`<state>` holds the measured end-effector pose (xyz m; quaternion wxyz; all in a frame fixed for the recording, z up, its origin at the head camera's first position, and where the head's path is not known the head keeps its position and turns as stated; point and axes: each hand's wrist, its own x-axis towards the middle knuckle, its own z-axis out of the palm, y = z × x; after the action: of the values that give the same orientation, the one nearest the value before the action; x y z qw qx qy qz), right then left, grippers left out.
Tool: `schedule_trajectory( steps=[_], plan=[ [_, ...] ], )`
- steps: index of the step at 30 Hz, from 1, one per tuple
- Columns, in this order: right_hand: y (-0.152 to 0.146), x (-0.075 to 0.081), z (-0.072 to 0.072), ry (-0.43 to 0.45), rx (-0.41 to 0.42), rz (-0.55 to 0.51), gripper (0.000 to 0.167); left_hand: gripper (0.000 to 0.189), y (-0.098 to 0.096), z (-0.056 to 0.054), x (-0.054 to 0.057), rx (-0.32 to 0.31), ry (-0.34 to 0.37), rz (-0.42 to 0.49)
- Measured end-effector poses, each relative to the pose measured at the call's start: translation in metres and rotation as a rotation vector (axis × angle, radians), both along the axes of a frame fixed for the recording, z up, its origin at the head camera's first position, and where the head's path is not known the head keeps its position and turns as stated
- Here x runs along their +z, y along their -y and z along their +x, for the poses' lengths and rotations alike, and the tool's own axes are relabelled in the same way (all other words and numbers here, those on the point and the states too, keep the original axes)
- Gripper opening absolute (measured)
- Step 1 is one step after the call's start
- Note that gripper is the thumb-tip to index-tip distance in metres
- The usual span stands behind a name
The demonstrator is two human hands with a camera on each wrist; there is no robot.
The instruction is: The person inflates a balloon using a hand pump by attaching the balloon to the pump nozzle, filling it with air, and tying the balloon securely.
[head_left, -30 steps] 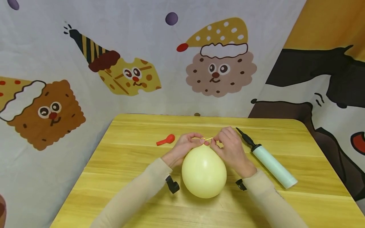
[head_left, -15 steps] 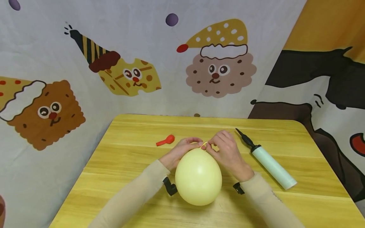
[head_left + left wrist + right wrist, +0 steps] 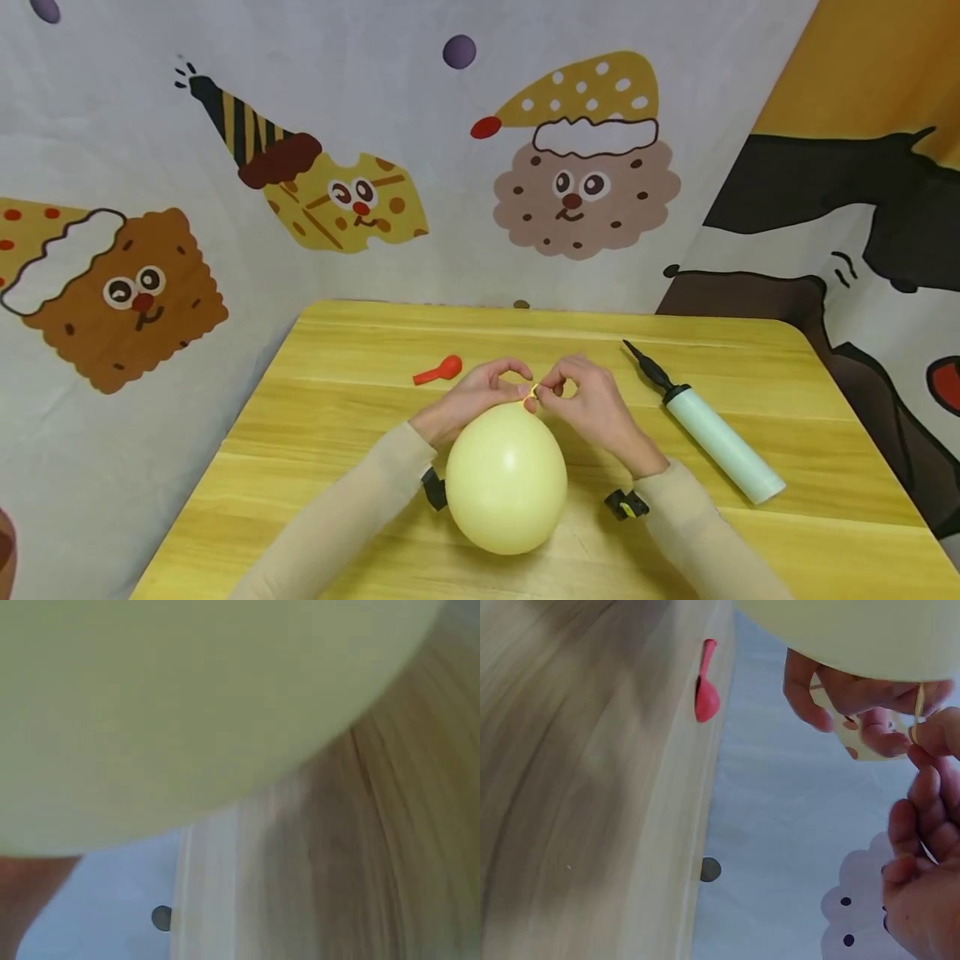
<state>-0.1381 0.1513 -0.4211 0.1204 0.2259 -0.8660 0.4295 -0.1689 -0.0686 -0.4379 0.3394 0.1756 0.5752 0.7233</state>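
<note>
A pale yellow inflated balloon (image 3: 506, 483) hangs below my two hands, its neck upward. My left hand (image 3: 474, 397) grips the balloon at the base of its neck, thumb and fingers around it. Opposite, my right hand (image 3: 592, 407) pinches the end of the thin neck (image 3: 919, 705) between thumb and fingertips. In the right wrist view the neck is drawn taut from the balloon to the fingers. The balloon's side (image 3: 187, 697) fills most of the left wrist view and hides nearly all of that hand. Whether the neck is knotted is too small to tell.
A flat red balloon (image 3: 448, 367) lies on the wooden table (image 3: 337, 350) behind my left hand. To the right lies a mint-green hand pump (image 3: 720, 442) with a black nozzle. A cloth printed with cartoon figures (image 3: 375, 275) hangs behind the table.
The balloon has shifted left and nearer to me, and both hands have come lower. The neck, earlier stretched sideways between the hands, now shows as a short loop by the right fingertips.
</note>
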Motion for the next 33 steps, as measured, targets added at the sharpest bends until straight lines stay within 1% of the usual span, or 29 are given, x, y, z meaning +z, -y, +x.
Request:
schedule_trajectory(
  steps=[2,4,6,7,9,11,13,16,19,21,23,26,29,33],
  plan=[
    [0.0,0.003,0.0,0.096,0.012,-0.015,0.018,0.022,0.001,0.0,0.002,-0.034,-0.048,0.028],
    [-0.001,0.005,-0.001,0.17,0.024,-0.028,0.017,0.025,0.0,0.001,0.004,-0.075,-0.105,0.045],
    [-0.002,0.006,0.0,0.208,0.026,-0.03,0.016,0.027,-0.001,0.002,0.005,-0.095,-0.148,0.057],
    [-0.002,0.007,0.0,0.212,0.022,-0.032,0.016,0.027,-0.002,0.002,0.005,-0.096,-0.173,0.061],
    [-0.003,0.007,0.002,0.195,-0.006,-0.036,0.015,0.029,-0.005,0.001,0.005,-0.078,-0.213,0.061],
    [-0.002,0.007,0.004,0.164,-0.042,-0.044,0.016,0.031,-0.007,0.0,0.005,-0.035,-0.239,0.053],
    [-0.001,0.007,0.007,0.125,-0.081,-0.052,0.017,0.034,-0.009,-0.002,0.005,0.008,-0.249,0.039],
    [0.002,0.007,0.01,0.053,-0.115,-0.037,0.022,0.037,-0.011,-0.002,0.007,0.052,-0.242,0.005],
    [0.007,0.008,0.012,-0.031,-0.137,0.02,0.027,0.036,-0.01,-0.003,0.008,0.09,-0.214,-0.033],
    [0.008,0.008,0.013,-0.08,-0.15,0.064,0.027,0.033,-0.01,-0.003,0.009,0.113,-0.201,-0.053],
    [0.008,0.007,0.013,-0.116,-0.161,0.095,0.027,0.03,-0.011,-0.003,0.009,0.15,-0.187,-0.077],
    [0.008,0.006,0.013,-0.145,-0.163,0.123,0.025,0.028,-0.014,-0.002,0.01,0.201,-0.172,-0.099],
    [0.008,0.007,0.013,-0.148,-0.159,0.138,0.024,0.028,-0.015,-0.001,0.01,0.241,-0.184,-0.126],
    [0.01,0.005,0.015,-0.133,-0.157,0.132,0.025,0.021,-0.014,-0.001,0.009,0.311,-0.259,-0.202]
  ],
)
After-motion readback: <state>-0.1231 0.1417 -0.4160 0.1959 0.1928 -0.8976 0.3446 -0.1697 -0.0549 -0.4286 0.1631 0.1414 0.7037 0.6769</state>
